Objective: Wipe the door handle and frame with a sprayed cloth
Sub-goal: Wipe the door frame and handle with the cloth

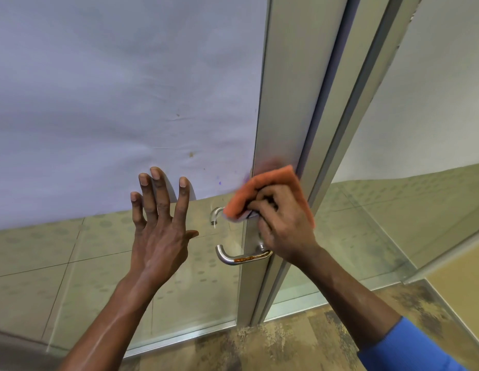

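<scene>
Pressing flat on the glass door, the left hand (160,223) is fully released, fingers (156,194) spread wide and pointing up, thumb out to the right; it grasps nothing. Fingertips reach onto the pale lilac frosted film sheet (112,89) covering the upper glass, palm lies over the clear lower pane (72,263) with tiled floor visible through it.

Right of that hand, the curved silver metal lever door handle (233,257) sticks out from the door stile, with an orange-brown rusty patch along its bar. A second chrome lever (216,214) shows just above it, apparently on the far side of the glass or a reflection, cannot tell which.

Next over, the right hand (284,223) is clenched around a folded orange microfibre cloth (259,191), fingers curled over it, knuckles toward camera. The cloth is pressed against the grey aluminium door frame stile (281,103), just above the handle's base; its upper edge is motion-blurred. A dark thin edge shows under the fingers, unclear what.

Far right, a blue sleeve (409,349) covers the right forearm, above mottled brown carpet (286,341).
</scene>
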Demonstrator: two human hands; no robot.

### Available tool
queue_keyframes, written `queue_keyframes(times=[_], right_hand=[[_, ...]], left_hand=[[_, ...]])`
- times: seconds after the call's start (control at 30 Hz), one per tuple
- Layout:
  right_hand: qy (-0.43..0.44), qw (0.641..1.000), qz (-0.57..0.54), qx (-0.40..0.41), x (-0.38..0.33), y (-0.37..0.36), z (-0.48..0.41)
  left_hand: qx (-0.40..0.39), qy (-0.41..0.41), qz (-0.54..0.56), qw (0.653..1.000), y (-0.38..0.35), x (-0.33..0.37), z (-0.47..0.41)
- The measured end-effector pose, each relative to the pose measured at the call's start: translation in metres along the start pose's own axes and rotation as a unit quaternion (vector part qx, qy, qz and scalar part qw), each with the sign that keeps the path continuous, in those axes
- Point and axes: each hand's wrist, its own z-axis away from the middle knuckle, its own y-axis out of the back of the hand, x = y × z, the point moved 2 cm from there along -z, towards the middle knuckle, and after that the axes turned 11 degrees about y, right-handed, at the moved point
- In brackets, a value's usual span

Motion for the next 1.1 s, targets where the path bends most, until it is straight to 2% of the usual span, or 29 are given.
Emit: queue_keyframes(times=[0.1, 0.17, 0.3, 0.4, 0.5, 0.57, 0.63, 0.73, 0.8, 0.87, 1.0, 1.1], right_hand=[[0.033, 0.994, 0.002, -0.1, 0.0, -0.009, 0.028], [0.024, 0.993, 0.022, -0.114, 0.002, -0.005, 0.037], [-0.059, 0.997, 0.058, 0.014, 0.003, 0.015, 0.021], [-0.08, 0.987, 0.067, 0.119, 0.002, 0.025, -0.011], [-0.068, 0.987, 0.043, 0.141, 0.0, 0.022, -0.032], [-0.029, 0.994, 0.03, 0.102, -0.002, 0.012, -0.029], [0.027, 0.999, 0.03, 0.029, -0.004, -0.002, -0.013], [0.09, 0.991, 0.044, -0.094, -0.004, -0.02, 0.02], [0.099, 0.984, 0.073, -0.128, -0.003, -0.019, 0.033], [0.076, 0.989, 0.095, -0.09, -0.001, -0.009, 0.031], [-0.025, 0.989, 0.115, 0.086, 0.006, 0.022, 0.0], [-0.046, 0.984, 0.118, 0.123, 0.007, 0.031, -0.019]], left_hand=[[0.0, 0.0, 0.0, 1.0, -0.001, 0.0, 0.0], [0.0, -0.002, 0.0, 1.0, 0.0, 0.0, 0.0], [-0.003, -0.001, 0.001, 1.0, 0.0, 0.0, 0.0], [-0.007, 0.001, 0.006, 1.0, 0.002, 0.0, 0.0], [-0.01, 0.002, 0.01, 1.0, 0.004, 0.002, 0.0], [-0.014, 0.003, 0.008, 1.0, 0.005, 0.002, 0.0], [-0.016, 0.004, 0.009, 1.0, 0.006, 0.003, 0.0], [-0.022, 0.001, 0.007, 1.0, 0.006, 0.002, -0.001], [-0.017, 0.002, 0.011, 1.0, 0.006, 0.002, 0.0], [-0.022, 0.002, 0.013, 1.0, 0.007, 0.002, -0.001], [-0.029, 0.006, 0.017, 0.999, 0.007, 0.004, -0.001], [-0.038, 0.009, 0.022, 0.999, 0.007, 0.004, -0.001]])
